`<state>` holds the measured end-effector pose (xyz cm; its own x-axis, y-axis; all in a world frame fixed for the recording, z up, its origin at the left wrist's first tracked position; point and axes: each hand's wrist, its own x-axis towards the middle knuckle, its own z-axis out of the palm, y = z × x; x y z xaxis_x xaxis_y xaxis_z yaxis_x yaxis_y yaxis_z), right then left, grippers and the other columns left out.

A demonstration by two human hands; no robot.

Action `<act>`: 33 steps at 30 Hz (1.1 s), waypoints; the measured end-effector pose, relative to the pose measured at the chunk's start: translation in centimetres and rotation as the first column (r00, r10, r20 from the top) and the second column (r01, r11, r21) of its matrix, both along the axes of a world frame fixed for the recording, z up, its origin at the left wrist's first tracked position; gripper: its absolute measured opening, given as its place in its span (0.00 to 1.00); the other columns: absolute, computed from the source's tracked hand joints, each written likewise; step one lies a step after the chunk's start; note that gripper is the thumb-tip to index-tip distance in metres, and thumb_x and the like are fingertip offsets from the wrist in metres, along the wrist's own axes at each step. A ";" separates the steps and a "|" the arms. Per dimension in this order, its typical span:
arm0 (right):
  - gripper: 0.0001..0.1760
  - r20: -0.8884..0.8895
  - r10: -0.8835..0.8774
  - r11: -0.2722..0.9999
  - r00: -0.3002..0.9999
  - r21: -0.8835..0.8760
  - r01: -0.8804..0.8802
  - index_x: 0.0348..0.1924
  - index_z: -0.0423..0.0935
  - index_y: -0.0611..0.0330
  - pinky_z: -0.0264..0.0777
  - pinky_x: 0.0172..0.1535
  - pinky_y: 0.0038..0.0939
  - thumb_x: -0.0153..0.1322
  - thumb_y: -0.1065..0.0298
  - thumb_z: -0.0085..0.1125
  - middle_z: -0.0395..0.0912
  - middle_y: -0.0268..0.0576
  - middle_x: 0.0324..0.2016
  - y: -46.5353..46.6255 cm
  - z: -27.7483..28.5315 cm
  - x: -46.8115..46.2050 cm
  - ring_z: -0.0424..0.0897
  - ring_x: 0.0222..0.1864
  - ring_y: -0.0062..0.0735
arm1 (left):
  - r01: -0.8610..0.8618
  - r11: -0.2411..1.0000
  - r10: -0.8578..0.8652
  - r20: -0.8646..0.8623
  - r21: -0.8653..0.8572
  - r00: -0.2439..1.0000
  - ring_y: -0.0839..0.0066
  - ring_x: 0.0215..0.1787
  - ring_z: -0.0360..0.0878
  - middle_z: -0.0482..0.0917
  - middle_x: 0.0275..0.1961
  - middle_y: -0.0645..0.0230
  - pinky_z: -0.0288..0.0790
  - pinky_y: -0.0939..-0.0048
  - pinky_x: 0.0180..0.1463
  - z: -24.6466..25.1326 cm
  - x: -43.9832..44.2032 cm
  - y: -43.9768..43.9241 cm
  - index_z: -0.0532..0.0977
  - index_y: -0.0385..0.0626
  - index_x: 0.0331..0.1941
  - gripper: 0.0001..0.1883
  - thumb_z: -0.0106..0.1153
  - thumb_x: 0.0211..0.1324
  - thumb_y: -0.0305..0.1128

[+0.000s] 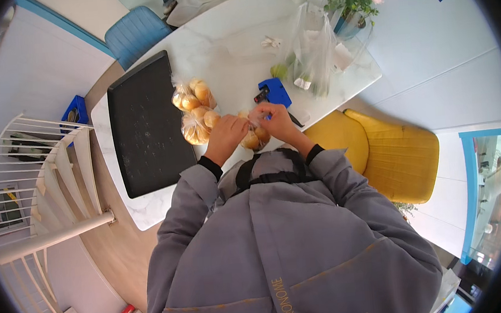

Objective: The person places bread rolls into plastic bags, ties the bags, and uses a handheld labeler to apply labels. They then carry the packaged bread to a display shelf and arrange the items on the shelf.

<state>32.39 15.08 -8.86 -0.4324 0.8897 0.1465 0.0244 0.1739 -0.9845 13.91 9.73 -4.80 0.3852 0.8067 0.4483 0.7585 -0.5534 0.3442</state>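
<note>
Both hands meet over a clear plastic bag of bread rolls (253, 139) at the table's near edge. My left hand (230, 134) has its fingers closed on the bag's gathered neck from the left. From the right, my right hand (272, 118) pinches the same neck, its fingertips close to the left ones. Just beyond the right hand stands a blue device (277, 91), perhaps a bag-neck tape sealer, with a black part. Left of my hands lie two more clear bags of rolls, a farther one (193, 94) and a nearer one (198, 126), touching.
A black baking tray (148, 124) lies on the left of the white marble table (224, 44). Clear plastic bags (312, 50) with green items and a potted plant (350, 3) stand at the far right. A yellow chair (392, 158) is at the right, a blue chair (135, 35) beyond the table.
</note>
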 end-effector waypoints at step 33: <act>0.09 0.045 -0.119 0.968 0.992 0.228 0.106 0.35 0.81 0.60 0.75 0.39 0.31 0.61 0.76 0.62 0.80 0.43 0.33 -0.9 -0.6 0.5 0.80 0.35 0.42 | 0.210 0.445 0.665 0.478 -0.871 0.573 0.75 0.31 0.76 0.78 0.29 0.66 0.71 0.74 0.32 -1.0 0.4 0.9 0.74 0.39 0.32 0.03 0.55 0.60 0.25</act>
<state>32.87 14.20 -9.44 -0.3450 0.8803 0.3258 0.1118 0.3832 -0.9169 14.28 10.64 -5.75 0.0353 0.8838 -0.4665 0.0460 0.4649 0.8842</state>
